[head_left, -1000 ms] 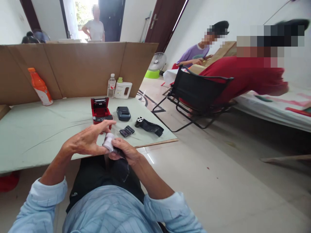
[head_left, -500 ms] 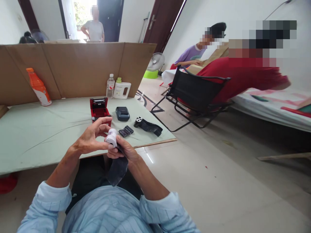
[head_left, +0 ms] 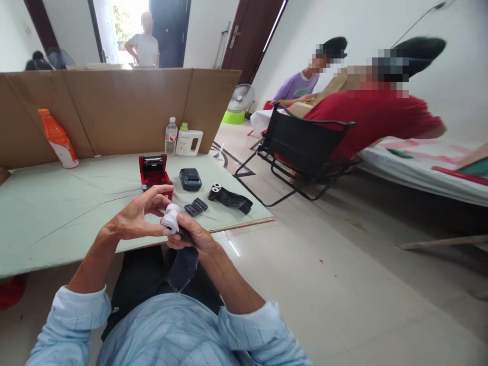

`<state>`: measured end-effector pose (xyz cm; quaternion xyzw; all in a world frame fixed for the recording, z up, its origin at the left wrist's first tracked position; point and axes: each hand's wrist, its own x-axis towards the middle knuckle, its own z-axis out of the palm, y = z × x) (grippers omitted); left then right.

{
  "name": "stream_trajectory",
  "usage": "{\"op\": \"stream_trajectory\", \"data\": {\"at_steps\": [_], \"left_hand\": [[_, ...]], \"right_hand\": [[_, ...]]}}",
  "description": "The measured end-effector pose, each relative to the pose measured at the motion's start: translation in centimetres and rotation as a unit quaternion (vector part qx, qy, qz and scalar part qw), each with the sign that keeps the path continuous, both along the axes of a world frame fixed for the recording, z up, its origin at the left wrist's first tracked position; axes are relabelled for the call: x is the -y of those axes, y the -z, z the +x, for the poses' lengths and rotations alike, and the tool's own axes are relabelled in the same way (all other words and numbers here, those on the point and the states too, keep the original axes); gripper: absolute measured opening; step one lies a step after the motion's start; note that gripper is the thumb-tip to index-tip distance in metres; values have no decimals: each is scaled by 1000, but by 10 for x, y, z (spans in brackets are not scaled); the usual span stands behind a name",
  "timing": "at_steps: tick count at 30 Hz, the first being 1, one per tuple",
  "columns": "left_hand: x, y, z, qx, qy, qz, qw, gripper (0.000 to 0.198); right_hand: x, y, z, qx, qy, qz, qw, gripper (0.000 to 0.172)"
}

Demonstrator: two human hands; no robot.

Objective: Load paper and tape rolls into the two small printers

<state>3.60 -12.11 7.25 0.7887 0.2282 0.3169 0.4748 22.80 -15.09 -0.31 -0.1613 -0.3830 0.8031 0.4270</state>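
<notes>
Both my hands meet over my lap at the near edge of a pale green table point(head_left: 57, 213). My left hand point(head_left: 137, 219) pinches a small white paper roll point(head_left: 170, 219) from the left, fingers curled round it. My right hand point(head_left: 192, 235) grips the roll's other side together with a dark plastic sleeve point(head_left: 184, 265) that hangs down from it. Just beyond my hands an open red label printer point(head_left: 154, 174) stands on the table.
A dark blue printer point(head_left: 190, 178), a small black part point(head_left: 195, 206) and a black wrapper with rolls point(head_left: 230, 197) lie on the table. An orange bottle point(head_left: 58, 138), water bottle point(head_left: 171, 136) and white jug point(head_left: 189, 142) stand by cardboard screens. Black folding chair point(head_left: 301, 147) and people to the right.
The dark sleeve has slid down off the white roll and now hangs below my right hand. My hands stay together, shifted slightly left with the view.
</notes>
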Motion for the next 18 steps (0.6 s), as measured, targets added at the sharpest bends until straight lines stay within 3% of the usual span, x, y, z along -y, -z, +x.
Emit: {"op": "stream_trajectory", "data": {"at_steps": [4,6,10,11,14,16,18], "left_hand": [[1,-5,-2,-48,-4,29,998,85],[4,2,3,-33,-24,32,999,82],[8,30,17,167,-42,-49,984,78],[8,33,17,181,-38,-57,981,76],[7,22,7,49,-33,21,998,80],[7,6,-3,-91,-43,121,988,74],[8,-4,-8,-145,-52,191,969,67]], "right_hand": [[-3,2,-1,43,-11,3,999,53],[-4,3,-4,26,-3,10,1000,55],[-7,3,-7,-43,21,43,998,59],[-9,2,-5,-36,20,46,998,60],[-14,-1,6,67,1,39,997,62],[-17,-1,13,152,-6,42,987,62],[-20,0,15,183,2,52,982,62]]}}
